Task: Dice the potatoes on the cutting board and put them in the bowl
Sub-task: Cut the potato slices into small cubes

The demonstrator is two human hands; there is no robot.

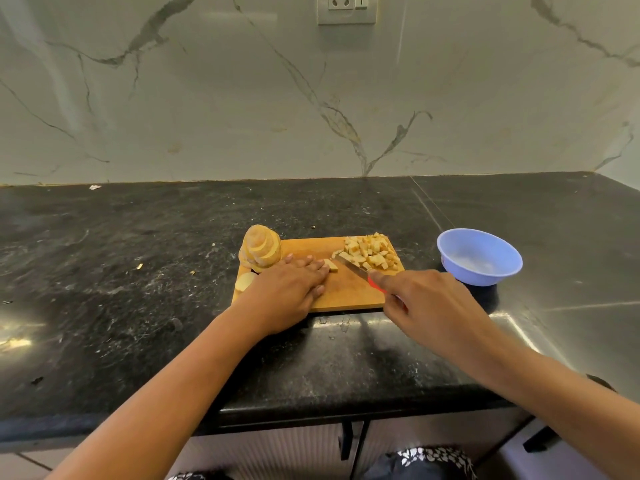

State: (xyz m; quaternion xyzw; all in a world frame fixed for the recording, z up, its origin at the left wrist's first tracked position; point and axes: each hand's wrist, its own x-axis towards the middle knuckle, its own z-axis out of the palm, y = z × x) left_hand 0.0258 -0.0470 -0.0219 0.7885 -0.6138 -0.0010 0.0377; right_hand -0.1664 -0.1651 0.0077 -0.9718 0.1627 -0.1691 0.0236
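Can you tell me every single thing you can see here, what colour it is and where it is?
cutting board: one, orange-brown wood, middle of the counter
diced potato: one pile, pale yellow, far right corner of the board
sliced potato: one stack, yellow, far left corner of the board
potato end: one, pale, left edge of the board
knife: one, red handle, silver blade, over the board
potato strip: one, pale, beside the blade
bowl: one, light blue, on the counter right of the board
counter: one, black
wall socket: one, white, top centre
left hand: one, flat on the board
right hand: one, gripping the knife
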